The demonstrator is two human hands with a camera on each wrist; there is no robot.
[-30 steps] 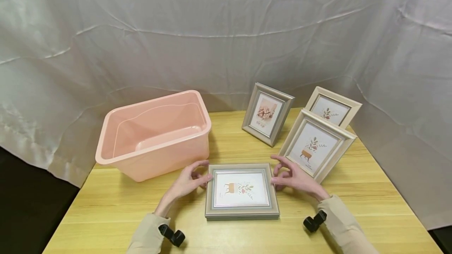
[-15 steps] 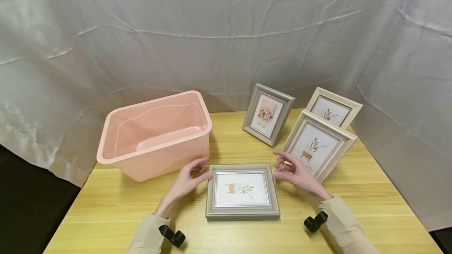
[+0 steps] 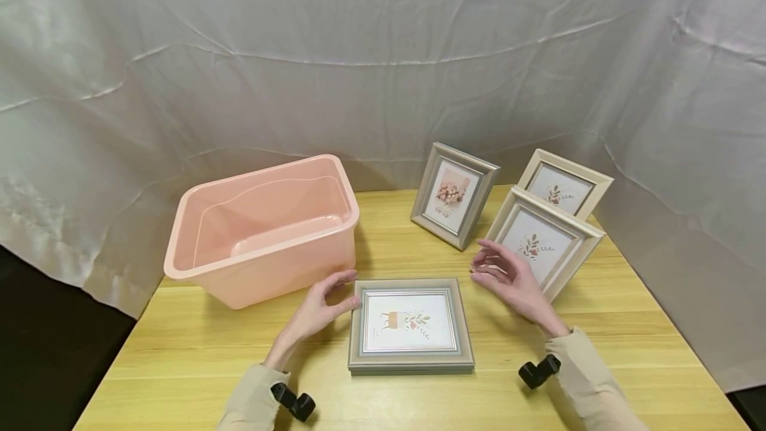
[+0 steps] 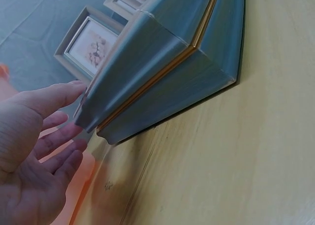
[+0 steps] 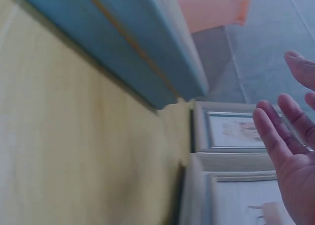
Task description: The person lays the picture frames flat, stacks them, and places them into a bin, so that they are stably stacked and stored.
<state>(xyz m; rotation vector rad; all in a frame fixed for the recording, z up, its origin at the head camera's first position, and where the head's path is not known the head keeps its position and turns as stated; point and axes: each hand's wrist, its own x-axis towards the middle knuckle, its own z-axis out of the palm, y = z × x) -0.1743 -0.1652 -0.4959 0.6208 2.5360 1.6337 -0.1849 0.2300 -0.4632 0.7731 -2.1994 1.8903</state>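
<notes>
Two picture frames lie stacked on the table, the upper picture frame showing a plant print turned sideways. In the left wrist view, the lower picture frame shows beneath it. My left hand is at the stack's left edge, thumb tip right at the rim and fingers relaxed beside it. Apart from the stack, my right hand hovers to its right with loosely bent fingers and nothing in them. It overlaps the nearest standing picture frame in the head view, hiding that frame's lower left part.
A pink plastic bin stands at the back left, close behind my left hand. At the back stands a silvery picture frame with a flower print; a cream picture frame stands farther right. A grey curtain closes off the back.
My right hand has left the stack's right edge and moved right and away, toward the nearest standing picture frame. My left hand and the stack have hardly moved.
</notes>
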